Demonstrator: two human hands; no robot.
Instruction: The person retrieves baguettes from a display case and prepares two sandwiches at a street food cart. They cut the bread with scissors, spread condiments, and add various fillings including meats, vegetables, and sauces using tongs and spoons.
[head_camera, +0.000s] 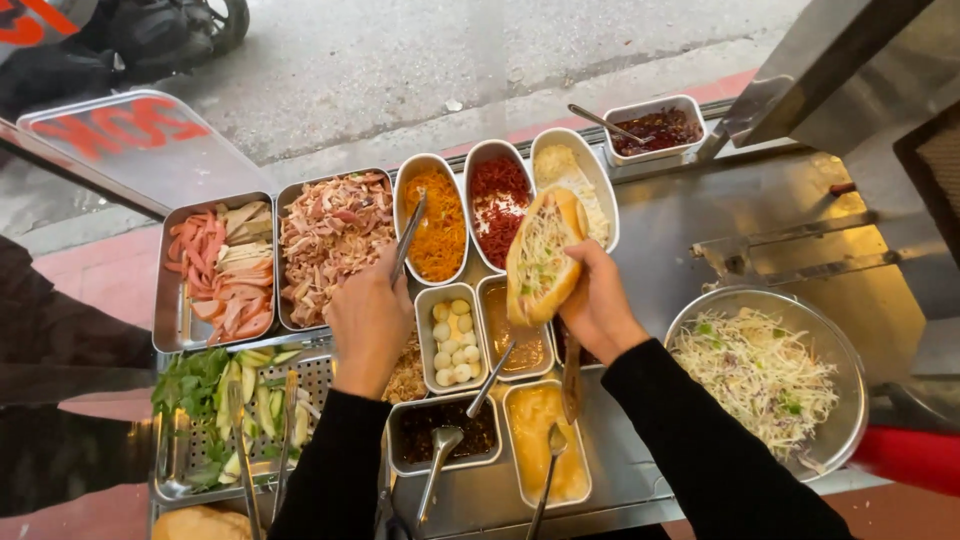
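Note:
My right hand (597, 300) grips a split bread roll (541, 255), open side towards me, filled with shredded pale vegetables. It hovers above the small sauce tubs. My left hand (370, 320) is closed on metal tongs (408, 235), whose tips point up over the tub of orange shreds (437, 225). Just left of that hand is the tray of chopped mixed meat (330, 235). Black sleeves cover both arms.
A tray of sliced ham and sausage (222, 265), tubs of red shreds (499, 205), small eggs (452, 340), sauces with spoons (445, 430), a perforated tray of cucumber and herbs (235, 410), and a big steel bowl of slaw (765, 375) crowd the steel counter. Pavement lies beyond.

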